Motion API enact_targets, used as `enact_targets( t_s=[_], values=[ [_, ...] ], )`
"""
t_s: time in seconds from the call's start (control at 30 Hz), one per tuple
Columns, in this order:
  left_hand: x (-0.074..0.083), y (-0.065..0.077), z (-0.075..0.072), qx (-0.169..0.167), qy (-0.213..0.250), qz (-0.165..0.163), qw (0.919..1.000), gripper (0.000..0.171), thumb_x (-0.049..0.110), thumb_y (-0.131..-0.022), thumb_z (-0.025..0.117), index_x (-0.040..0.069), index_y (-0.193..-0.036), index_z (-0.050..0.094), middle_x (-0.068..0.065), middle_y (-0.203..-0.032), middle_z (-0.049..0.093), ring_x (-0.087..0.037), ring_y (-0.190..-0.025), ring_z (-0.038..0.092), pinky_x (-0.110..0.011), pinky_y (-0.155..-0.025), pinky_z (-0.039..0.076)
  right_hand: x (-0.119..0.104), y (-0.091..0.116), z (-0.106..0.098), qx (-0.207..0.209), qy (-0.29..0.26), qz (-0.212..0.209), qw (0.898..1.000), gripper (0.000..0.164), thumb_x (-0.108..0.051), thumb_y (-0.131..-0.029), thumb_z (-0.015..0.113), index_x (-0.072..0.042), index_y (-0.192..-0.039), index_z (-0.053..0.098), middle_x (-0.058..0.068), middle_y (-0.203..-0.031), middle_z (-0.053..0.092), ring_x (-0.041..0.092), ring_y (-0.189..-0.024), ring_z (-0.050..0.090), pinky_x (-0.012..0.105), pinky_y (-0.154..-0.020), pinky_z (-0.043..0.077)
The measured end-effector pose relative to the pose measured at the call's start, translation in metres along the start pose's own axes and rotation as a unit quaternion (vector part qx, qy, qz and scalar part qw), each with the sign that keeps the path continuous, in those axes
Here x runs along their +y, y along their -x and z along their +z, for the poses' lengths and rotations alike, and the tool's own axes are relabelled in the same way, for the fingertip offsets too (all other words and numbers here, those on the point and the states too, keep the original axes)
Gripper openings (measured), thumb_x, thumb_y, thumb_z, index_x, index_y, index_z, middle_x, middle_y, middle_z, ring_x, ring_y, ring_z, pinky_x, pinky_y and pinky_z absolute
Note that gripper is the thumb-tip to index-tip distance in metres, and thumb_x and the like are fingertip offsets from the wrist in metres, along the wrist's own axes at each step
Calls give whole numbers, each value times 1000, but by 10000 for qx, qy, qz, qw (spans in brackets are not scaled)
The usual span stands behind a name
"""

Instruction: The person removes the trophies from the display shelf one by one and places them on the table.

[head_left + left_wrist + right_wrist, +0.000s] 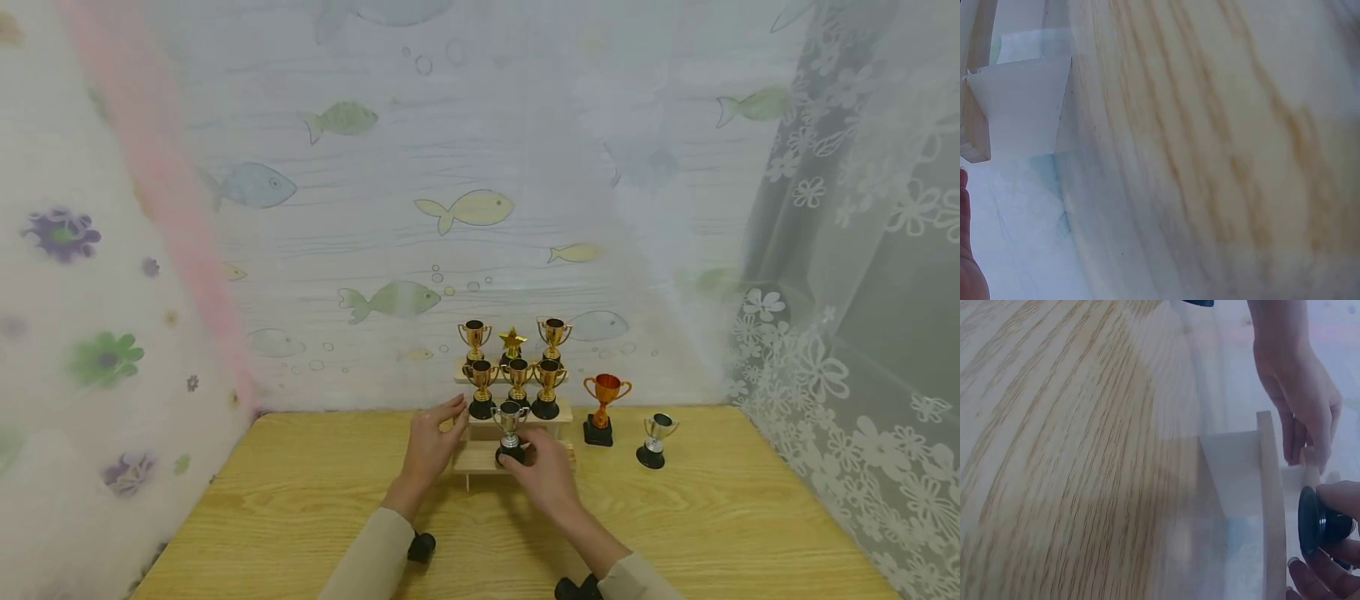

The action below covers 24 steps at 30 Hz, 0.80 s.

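Observation:
A small silver trophy cup (510,417) with a black base (1312,522) is pinched between the thumb and fingers of my right hand (549,477). It stands upright in the head view, over the lowest step of a tiered wooden display stand (476,458). In the right wrist view the base's underside shows beside the step's edge. My left hand (431,442) is at the stand's left side, fingers extended, fingertips right at the end of the middle step. Gold trophy cups (482,383) line the middle step. Two more flank a gold star trophy (512,343) on top.
Right of the stand, a bronze-coloured trophy cup (602,404) and another silver trophy cup (656,442) stand on the wood-grain table (300,492). A fish-patterned curtain (480,150) hangs behind. Sheer flowered fabric (840,400) borders the right side.

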State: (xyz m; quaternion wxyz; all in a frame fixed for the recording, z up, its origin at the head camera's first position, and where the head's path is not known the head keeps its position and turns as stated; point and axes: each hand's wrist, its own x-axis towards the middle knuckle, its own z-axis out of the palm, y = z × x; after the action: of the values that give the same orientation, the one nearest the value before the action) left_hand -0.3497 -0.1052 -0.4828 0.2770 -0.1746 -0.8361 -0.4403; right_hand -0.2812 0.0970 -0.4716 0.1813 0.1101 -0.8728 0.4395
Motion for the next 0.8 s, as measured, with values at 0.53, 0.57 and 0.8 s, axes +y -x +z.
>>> enact_targets(
  t_s=[0.53, 0.57, 0.8],
  values=[
    [-3, -3, 1, 141, 121, 127, 9997, 23, 17, -97, 72, 2, -114, 78, -9, -124, 72, -30, -112, 70, -49, -96, 55, 15, 2, -25, 104, -131, 75, 9998, 33, -13, -84, 84, -6, -115, 74, 7, -105, 72, 19, -87, 66, 28, -71, 55],
    [-3, -3, 1, 137, 125, 124, 9998, 23, 16, -97, 72, 2, -114, 78, -9, -124, 72, -30, -112, 70, -50, -96, 55, 17, 3, -26, 106, -144, 106, 9998, 33, -13, -84, 84, -6, -115, 74, 7, -104, 72, 19, -86, 65, 27, -71, 55],
    [-1, 0, 1, 77, 94, -4, 9999, 24, 16, -96, 72, 1, -115, 77, -9, -125, 71, -29, -110, 71, -49, -96, 55, 23, 9, -36, 136, -65, 284, 9995, 27, -14, -84, 85, -6, -107, 74, 4, -99, 71, 15, -84, 63, 27, -71, 54]
  ],
)
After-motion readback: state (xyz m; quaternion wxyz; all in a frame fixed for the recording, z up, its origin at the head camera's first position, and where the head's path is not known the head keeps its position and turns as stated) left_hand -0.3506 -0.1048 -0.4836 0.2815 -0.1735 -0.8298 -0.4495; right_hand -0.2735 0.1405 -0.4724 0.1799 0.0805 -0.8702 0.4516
